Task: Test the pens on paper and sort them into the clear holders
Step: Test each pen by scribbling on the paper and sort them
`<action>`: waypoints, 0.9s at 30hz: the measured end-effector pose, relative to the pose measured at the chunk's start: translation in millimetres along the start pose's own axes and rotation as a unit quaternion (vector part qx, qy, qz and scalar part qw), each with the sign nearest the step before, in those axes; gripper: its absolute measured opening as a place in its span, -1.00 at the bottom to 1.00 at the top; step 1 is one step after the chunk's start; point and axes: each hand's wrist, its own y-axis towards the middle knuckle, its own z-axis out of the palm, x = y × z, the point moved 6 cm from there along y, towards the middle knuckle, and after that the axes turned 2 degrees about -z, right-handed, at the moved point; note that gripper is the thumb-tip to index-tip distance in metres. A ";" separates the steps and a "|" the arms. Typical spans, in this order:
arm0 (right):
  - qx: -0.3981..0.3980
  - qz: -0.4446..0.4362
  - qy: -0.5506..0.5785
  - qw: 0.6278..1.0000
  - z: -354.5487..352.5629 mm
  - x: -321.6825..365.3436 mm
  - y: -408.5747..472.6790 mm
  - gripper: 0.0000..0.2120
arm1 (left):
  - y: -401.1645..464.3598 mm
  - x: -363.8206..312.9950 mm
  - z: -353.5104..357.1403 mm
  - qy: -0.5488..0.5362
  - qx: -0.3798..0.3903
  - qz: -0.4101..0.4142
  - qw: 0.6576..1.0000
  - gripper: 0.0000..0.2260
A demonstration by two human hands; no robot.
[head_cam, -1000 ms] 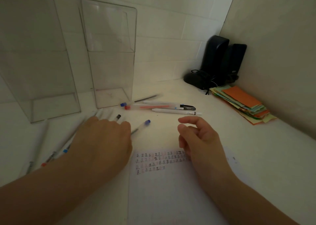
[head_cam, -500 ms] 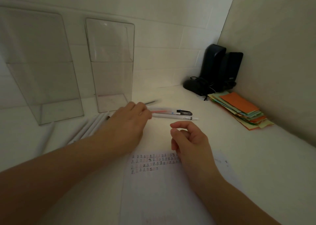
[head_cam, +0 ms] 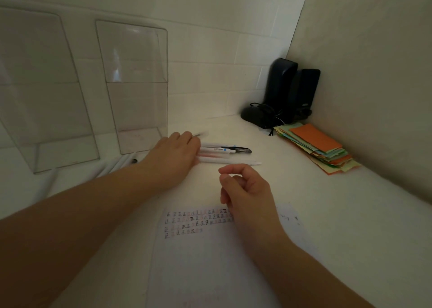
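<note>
Two clear holders stand against the back wall, a large one (head_cam: 42, 85) at the left and a narrower one (head_cam: 138, 73) beside it. My left hand (head_cam: 174, 155) lies palm down over the left ends of a small cluster of pens: a pen with a black clip (head_cam: 233, 149), a red-ink pen (head_cam: 210, 155) and a white pen (head_cam: 233, 161). A blurred dark pen (head_cam: 202, 134) shows at its fingertips. My right hand (head_cam: 245, 190) hovers loosely curled and holds nothing, above the top of the test paper (head_cam: 210, 261) with its rows of small marks.
More white pens (head_cam: 121, 165) lie in front of the holders, partly behind my left forearm. Black speakers (head_cam: 287, 92) with a cable stand in the back right corner. A stack of coloured paper slips (head_cam: 318, 146) lies along the right wall.
My left hand has left the pens at the front left and moved right and farther back onto the centre cluster. The right hand has hardly shifted. The view has tilted upward.
</note>
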 end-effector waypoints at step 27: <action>0.102 -0.122 -0.051 0.986 18.2 13.6 -12.0 -0.92 | -69.6 -16.3 -44.3 -0.554 -0.021 -0.189 0.811 -0.91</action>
